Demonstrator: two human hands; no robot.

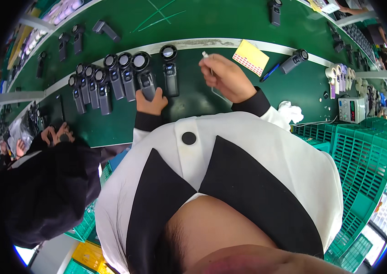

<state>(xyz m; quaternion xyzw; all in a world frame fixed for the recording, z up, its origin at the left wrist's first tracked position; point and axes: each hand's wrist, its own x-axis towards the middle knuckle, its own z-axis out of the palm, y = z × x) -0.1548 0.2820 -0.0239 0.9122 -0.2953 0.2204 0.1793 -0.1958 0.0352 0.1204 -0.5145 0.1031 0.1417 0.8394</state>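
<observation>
My left hand (151,102) is closed around the lower end of a grey handheld device (147,81) with a round, black-rimmed head. Just right of it, a similar device (169,78) lies on the green table, apart from both hands. Farther right, my right hand (228,78) is raised over the table with its fingers pinched. A small white-tipped piece (205,54) sticks out of that pinch, and a thin pale cord (220,95) hangs below the fingers. It looks like a cable plug, though the fingers hide most of it.
Several like devices (104,93) stand in a row at left. A yellow label sheet (251,57), a blue pen (270,72) and another device (293,61) lie right. Beyond are a power supply (351,109) and green crates (362,155). A co-worker's hands (57,135) are at far left.
</observation>
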